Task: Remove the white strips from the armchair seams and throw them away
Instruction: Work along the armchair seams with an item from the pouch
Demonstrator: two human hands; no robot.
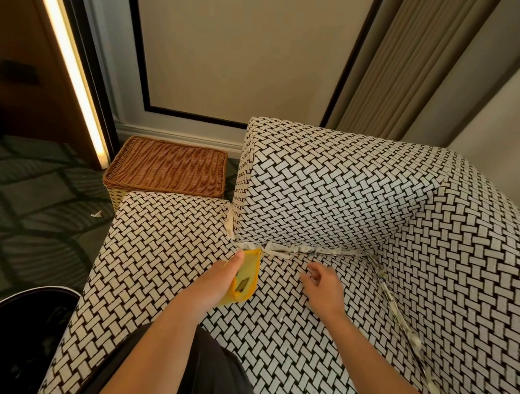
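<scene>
The white strip [295,251] runs crosswise in the seam just beyond the slack, empty right hand [323,282] — the left hand [216,281] grips a yellow cloth [248,273].

Bare forearms [156,340], left hand [217,283] and right hand [323,286], dark charcoal garment [209,375].
</scene>
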